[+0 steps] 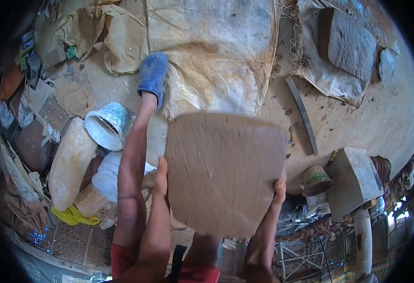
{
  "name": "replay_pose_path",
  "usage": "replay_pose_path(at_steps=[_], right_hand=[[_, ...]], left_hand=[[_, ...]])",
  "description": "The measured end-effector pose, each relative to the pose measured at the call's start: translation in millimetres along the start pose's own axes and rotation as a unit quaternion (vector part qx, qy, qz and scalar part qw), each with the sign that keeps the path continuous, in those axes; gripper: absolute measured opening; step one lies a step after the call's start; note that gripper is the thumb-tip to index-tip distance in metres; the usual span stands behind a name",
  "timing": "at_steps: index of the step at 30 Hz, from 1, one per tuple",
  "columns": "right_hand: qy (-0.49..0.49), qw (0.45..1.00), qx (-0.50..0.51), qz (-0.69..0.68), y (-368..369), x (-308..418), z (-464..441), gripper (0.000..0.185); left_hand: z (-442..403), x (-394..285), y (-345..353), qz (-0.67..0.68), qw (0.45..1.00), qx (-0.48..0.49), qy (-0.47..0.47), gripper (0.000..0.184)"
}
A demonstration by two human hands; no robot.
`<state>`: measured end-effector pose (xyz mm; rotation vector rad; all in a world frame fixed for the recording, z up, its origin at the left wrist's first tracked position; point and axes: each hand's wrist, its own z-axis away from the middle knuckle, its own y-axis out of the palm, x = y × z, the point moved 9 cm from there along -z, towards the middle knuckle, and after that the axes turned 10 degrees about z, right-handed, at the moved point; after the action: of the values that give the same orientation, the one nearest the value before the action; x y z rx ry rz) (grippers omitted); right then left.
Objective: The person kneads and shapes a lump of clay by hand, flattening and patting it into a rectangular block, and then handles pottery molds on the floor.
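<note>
A large brown block of what looks like clay (226,174) is held up in front of me, its broad face streaked with grooves. My left hand (161,177) grips its left side, thumb along the edge and the other fingers hidden behind it. At the opposite side my right hand (279,188) clasps the block, its fingers mostly out of sight underneath. Beyond the block a stained woven sheet (211,52) is spread on the floor. My foot in a blue clog (153,75) rests beside the sheet's left edge.
A second block (351,45) lies on sacking at the upper right. Nearby is a flat bar (302,115). A whitish bucket (108,125) and a long pale rounded object (70,162) crowd the left. A box-shaped object (355,181) and a small pot (316,180) stand right.
</note>
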<state>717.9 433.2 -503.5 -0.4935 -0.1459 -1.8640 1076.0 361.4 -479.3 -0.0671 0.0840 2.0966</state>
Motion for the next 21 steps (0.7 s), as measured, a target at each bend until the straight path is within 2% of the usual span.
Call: replay_pose_path(at_steps=[3,4,5,6,8,11,13,14,15,16,18,20,21], right_hand=[[-0.098,0.978,-0.055,0.178,24,51,-100,0.074],[-0.110,0.961,-0.072,0.242,31,63,-127,0.074],[-0.112,0.945,-0.081,0.295,37,70,-145,0.073],[-0.116,0.931,-0.086,0.336,42,77,-158,0.072],[-0.128,0.916,-0.088,0.369,48,87,-166,0.071],[-0.196,0.913,-0.120,0.338,46,124,-159,0.063],[-0.222,0.891,-0.160,0.362,53,172,-160,0.065],[-0.196,0.910,-0.147,0.335,62,202,-165,0.068],[-0.167,0.928,-0.131,0.305,72,218,-175,0.071],[-0.182,0.918,-0.142,0.322,79,231,-198,0.074],[-0.195,0.909,-0.155,0.334,95,256,-244,0.078],[-0.086,0.887,-0.043,0.452,125,244,-271,0.082],[-0.083,0.888,-0.042,0.450,129,238,-268,0.082]], left_hand=[[-97,-68,37,-0.046,0.987,0.057,0.141,0.066],[-129,-94,58,-0.111,0.972,0.061,0.199,0.067],[-154,-127,83,-0.237,0.929,0.036,0.282,0.075],[-167,-152,110,-0.354,0.862,0.013,0.362,0.084],[-161,-173,137,-0.347,0.861,0.032,0.371,0.087],[-160,-200,156,-0.326,0.869,0.056,0.368,0.088],[-177,-214,170,-0.344,0.896,0.016,0.279,0.093],[-202,-213,181,-0.290,0.927,0.056,0.230,0.096],[-215,-216,202,-0.292,0.930,0.089,0.207,0.094],[-222,-214,225,-0.295,0.931,0.118,0.180,0.093],[-232,-219,245,-0.452,0.871,-0.017,0.193,0.096],[-235,-214,242,-0.485,0.848,-0.058,0.205,0.096],[-232,-218,239,-0.512,0.824,-0.094,0.223,0.097]])
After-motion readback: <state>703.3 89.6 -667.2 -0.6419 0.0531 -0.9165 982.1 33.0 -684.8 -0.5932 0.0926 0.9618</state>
